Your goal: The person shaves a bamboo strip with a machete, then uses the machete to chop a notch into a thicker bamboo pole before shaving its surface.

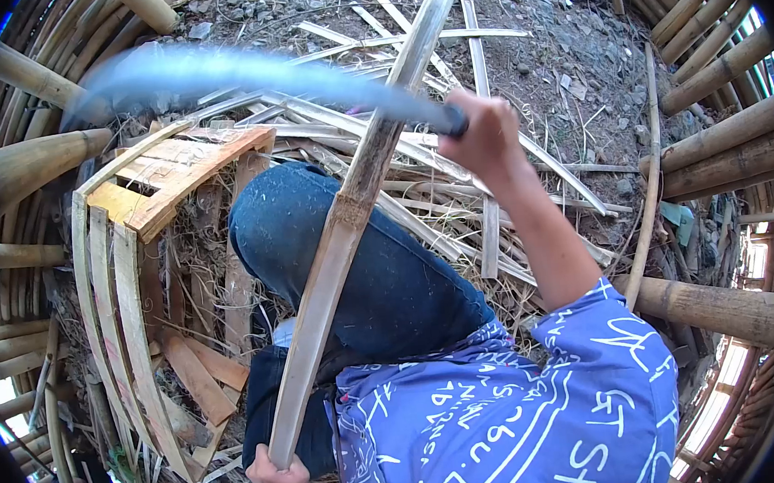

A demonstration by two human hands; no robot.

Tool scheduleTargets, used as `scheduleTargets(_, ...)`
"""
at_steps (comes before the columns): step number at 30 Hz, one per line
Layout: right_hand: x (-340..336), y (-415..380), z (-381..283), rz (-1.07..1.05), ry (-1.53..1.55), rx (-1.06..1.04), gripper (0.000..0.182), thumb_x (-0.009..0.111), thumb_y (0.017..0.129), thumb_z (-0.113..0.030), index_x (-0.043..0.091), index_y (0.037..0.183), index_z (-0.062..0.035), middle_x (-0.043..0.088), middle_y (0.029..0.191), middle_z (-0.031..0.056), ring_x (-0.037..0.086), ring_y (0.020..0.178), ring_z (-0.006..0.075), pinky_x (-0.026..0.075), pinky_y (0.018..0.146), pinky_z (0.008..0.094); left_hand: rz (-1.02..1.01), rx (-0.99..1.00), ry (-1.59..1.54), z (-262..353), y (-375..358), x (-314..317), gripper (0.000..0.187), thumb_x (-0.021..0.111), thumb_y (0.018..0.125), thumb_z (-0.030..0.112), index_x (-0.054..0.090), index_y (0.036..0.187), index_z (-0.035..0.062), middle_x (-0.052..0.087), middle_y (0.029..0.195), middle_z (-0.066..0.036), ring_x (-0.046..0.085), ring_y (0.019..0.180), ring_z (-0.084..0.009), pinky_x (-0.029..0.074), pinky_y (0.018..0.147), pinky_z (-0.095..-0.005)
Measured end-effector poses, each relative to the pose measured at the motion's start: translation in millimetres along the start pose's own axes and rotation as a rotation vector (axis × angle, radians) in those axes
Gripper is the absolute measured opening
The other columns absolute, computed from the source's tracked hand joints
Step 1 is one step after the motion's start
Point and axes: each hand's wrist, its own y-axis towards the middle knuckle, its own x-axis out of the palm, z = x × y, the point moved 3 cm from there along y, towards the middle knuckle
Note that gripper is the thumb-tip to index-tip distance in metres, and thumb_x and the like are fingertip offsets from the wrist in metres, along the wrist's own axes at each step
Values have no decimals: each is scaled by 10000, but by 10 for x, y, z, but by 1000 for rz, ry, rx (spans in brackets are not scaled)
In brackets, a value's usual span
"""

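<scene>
My right hand (486, 138) is wrapped round the dark handle of a long curved machete (271, 75). Its blade is smeared by motion, sweeping out to the left and overlapping the upper part of a split bamboo strip (322, 293). At the bottom, my left hand (277, 479) grips the near end of that strip. The strip runs up across my bent leg (302, 221), in dark trousers, and has a knot near its middle. Above the knot its surface looks darker and rough.
Split bamboo strips and shavings (438, 196) litter the ground beyond my leg. A slatted wooden crate (127, 264) stands to the left. Bamboo poles (733, 308) line both sides, and bare stony soil (555, 52) lies ahead.
</scene>
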Motion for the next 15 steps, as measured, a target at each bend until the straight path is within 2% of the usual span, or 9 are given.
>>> scheduleTargets(1,15,104,131,52,-12,76,22,627,712,-105,643,697,-109,654,625,121,675,589,259,560,598,369,15,3,-27,-43,-5,14,139,542,624,34,403,638,24,440,526,-217,522,531,-458,392,479,-461)
scheduleTargets(3,-131,363,501,-13,-39,259,69,612,728,-103,680,735,-98,680,699,150,680,628,281,552,603,398,-3,-4,-94,-63,-133,97,139,543,622,34,405,635,19,438,525,-217,520,525,-456,390,469,-452)
scheduleTargets(5,-91,558,838,148,-157,236,86,591,744,-82,676,734,-79,670,686,158,669,603,264,542,587,379,0,5,-134,-143,-164,49,147,547,625,40,402,622,18,433,517,-216,519,516,-455,386,459,-445)
scheduleTargets(7,-76,610,865,202,-187,192,92,577,746,-60,666,722,-66,657,659,152,661,587,252,534,573,365,-12,16,-135,-151,-142,65,141,545,627,41,407,621,15,443,522,-220,524,518,-454,391,462,-444)
scheduleTargets(9,-61,636,742,245,-207,144,101,563,747,-38,656,710,-54,644,632,146,653,571,240,525,560,351,-50,22,-132,-133,-161,68,130,542,632,44,417,618,8,463,532,-229,535,521,-452,402,467,-441)
scheduleTargets(11,-135,481,455,207,132,149,121,543,738,3,649,706,-45,637,616,135,642,554,221,502,533,331,-60,1,-166,-60,-140,96,99,530,624,51,455,646,-8,472,545,-240,543,542,-455,412,479,-435)
scheduleTargets(13,-145,275,196,133,258,72,92,577,710,16,632,708,-58,630,611,115,612,518,215,472,506,327,-218,-138,-279,71,-109,160,111,515,610,62,482,678,-19,455,538,-234,542,540,-448,416,490,-423)
scheduleTargets(14,-62,157,98,157,374,-10,56,594,703,4,605,696,-51,605,584,128,611,520,257,482,518,339,-229,-139,-349,163,-104,162,141,496,595,68,491,702,-25,433,531,-223,536,519,-430,415,496,-406)
scheduleTargets(15,-80,35,-60,89,329,-1,51,609,695,-31,570,675,-58,586,569,143,619,548,313,494,539,376,-312,-206,-426,163,-123,205,138,484,593,64,482,700,-23,421,526,-214,513,486,-414,404,487,-398)
